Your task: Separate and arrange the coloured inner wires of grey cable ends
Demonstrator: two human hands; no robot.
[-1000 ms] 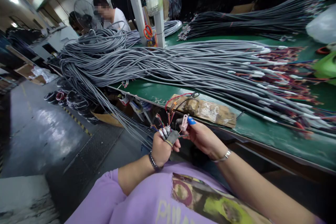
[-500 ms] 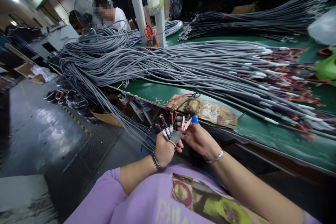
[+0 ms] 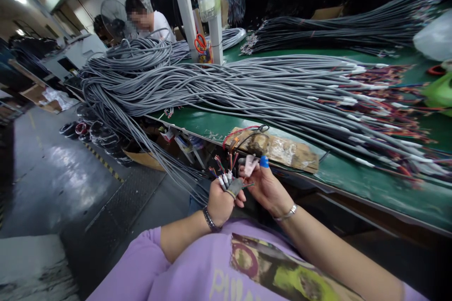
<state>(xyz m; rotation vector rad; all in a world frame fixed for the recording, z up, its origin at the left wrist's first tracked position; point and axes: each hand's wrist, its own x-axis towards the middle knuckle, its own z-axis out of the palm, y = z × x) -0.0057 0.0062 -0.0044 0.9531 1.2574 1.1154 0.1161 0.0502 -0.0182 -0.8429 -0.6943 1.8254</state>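
Note:
My left hand (image 3: 221,202) is closed around several grey cables (image 3: 225,181), whose white collars and fanned-out coloured wires stick up above the fist. A grey cover sits on its thumb. Close beside it, my right hand (image 3: 270,188) wears a blue cover on the thumb and pinches a small pale pink piece (image 3: 250,165), blurred, its kind unclear. A few thin coloured wires (image 3: 248,184) reach from the left hand's thumb toward the right fingers. The cables trail down to the left, off the table edge.
A big bundle of grey cables (image 3: 226,80) lies along the green table (image 3: 353,193). Taped cardboard (image 3: 278,148) sits at the near edge. Behind are darker cables (image 3: 339,28), a white post (image 3: 185,9) with orange scissors (image 3: 200,43), and a seated person (image 3: 162,23).
The pale pink piece in my right hand has turned; its two separate prongs now look like one broad shape. My right hand has shifted slightly; the left stays nearly still.

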